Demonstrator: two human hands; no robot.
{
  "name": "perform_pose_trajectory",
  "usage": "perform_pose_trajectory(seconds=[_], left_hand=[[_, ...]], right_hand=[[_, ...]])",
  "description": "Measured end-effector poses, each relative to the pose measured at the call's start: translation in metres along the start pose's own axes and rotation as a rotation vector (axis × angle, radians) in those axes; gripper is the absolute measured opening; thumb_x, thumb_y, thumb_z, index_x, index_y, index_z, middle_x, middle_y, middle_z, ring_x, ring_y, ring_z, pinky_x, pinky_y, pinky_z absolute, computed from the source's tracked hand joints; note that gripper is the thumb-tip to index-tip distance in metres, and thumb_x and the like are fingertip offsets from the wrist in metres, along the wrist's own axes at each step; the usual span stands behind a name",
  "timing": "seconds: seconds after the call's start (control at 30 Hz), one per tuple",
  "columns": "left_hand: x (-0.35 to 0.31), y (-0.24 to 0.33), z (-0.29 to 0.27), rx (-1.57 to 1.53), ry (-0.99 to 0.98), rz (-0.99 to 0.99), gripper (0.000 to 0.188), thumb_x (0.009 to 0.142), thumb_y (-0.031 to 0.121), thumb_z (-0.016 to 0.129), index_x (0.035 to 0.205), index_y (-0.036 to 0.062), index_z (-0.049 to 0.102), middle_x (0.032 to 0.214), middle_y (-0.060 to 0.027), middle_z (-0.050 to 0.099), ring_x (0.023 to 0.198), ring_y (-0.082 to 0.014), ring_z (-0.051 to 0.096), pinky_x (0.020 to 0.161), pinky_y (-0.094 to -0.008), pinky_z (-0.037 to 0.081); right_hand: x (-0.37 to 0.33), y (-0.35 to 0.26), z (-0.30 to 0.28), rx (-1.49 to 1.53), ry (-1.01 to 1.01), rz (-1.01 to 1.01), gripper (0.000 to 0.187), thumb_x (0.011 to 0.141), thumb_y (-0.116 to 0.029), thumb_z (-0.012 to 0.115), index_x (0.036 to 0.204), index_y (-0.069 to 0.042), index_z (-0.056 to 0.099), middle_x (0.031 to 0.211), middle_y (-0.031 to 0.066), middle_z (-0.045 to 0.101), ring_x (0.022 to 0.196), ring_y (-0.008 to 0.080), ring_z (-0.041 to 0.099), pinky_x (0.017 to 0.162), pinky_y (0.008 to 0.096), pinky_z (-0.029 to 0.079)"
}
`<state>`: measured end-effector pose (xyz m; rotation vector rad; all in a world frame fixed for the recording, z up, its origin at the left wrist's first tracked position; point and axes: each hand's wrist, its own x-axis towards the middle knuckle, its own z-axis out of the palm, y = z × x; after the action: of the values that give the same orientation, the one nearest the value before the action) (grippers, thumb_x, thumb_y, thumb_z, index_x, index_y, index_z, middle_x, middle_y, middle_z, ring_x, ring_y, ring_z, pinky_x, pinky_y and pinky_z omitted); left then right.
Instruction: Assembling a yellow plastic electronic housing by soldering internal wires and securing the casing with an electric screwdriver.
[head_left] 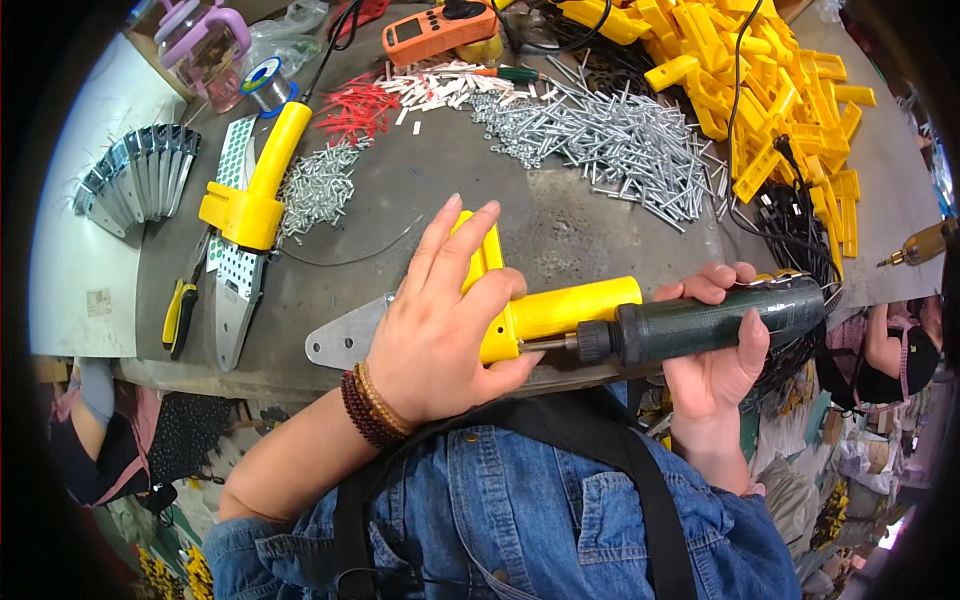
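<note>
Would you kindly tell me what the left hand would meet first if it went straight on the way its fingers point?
Across the grey tabletop, the left hand would probably first meet the left end of the silver screw pile, though depth is unclear from this view.

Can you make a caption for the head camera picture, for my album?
Left hand steadies a yellow handle while the right hand holds a dark green power screwdriver to it.

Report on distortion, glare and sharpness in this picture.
Head view: black fisheye corners, with the front edge of the grey workbench bowed; head view: piled silver metal fasteners glint; head view: the yellow plastic housing under the left hand looks sharp, while detail near the rim softens.
</note>
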<state>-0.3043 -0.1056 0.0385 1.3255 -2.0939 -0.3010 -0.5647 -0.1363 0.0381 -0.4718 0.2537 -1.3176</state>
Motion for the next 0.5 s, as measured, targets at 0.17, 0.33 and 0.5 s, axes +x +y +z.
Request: perform_pose_trajectory(seconds=[0.17,0.33,0.5], left_hand=[[0.0015,0.0017,-0.0003,0.008,-0.009,-0.004,0.049,0.063,0.026,0.081,0.102,0.0066,0.059,0.144,-0.0274,0.036,0.136,-0.0527,0.03,0.11,-0.0566,0.029],[0.0008,0.0019,0.001,0.02,-0.015,-0.016,0.049,0.062,0.025,0.081,0.102,0.0071,0.059,0.145,-0.027,0.036,0.136,-0.0525,0.03,0.109,-0.056,0.029],[0.0004,0.0014,0.0016,0.019,-0.015,-0.015,0.05,0.061,0.025,0.082,0.102,0.0071,0.059,0.145,-0.0269,0.036,0.136,-0.0526,0.03,0.11,-0.0561,0.029]], right_hand=[[-0.0035,-0.0047,0.0019,-0.011,0.023,-0.031,0.05,0.081,-0.014,0.074,0.126,-0.02,0.054,0.112,0.0007,0.056,0.103,0.0134,0.053,0.107,0.0429,0.036],[-0.0026,-0.0053,0.0012,-0.004,0.023,-0.02,0.051,0.081,-0.014,0.074,0.126,-0.021,0.054,0.111,-0.0002,0.056,0.103,0.0126,0.053,0.107,0.0427,0.035],[-0.0001,-0.0075,-0.0003,0.035,0.03,-0.038,0.049,0.08,-0.013,0.075,0.124,-0.021,0.055,0.111,-0.0003,0.056,0.102,0.0127,0.053,0.107,0.0426,0.036]])
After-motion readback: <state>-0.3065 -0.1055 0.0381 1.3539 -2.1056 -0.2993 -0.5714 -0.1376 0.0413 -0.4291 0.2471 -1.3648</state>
